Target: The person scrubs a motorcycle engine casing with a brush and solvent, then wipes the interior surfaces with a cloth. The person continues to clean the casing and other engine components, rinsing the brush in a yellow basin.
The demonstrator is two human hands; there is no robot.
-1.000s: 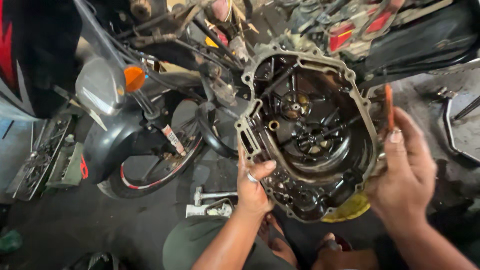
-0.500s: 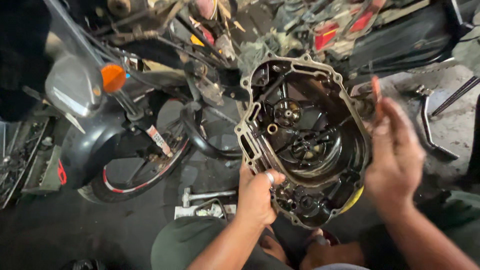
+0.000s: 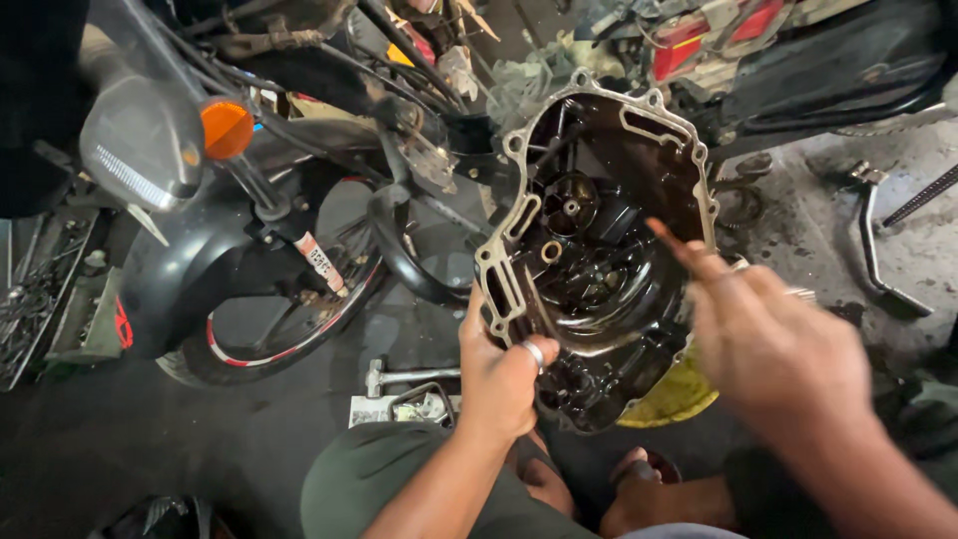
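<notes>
Engine cover (image 3: 599, 250), oily inside facing up, tilted, held over the knees. Left hand (image 3: 499, 374) grips its lower-left rim, fingers closed on the edge. Right hand (image 3: 773, 344), blurred, at cover's right side, w/ a thin tool; grip unclear. Hammer (image 3: 404, 377) on floor left of cover.

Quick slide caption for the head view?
Left hand grips oily engine cover; blurred right hand raised before it.

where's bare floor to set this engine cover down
Bare floor lies lower left, between the front wheel, the hammer and your knee; another patch at right beside the kickstand. Crowded: the tool tray far left, and under the engine cover held by your left hand.
</notes>
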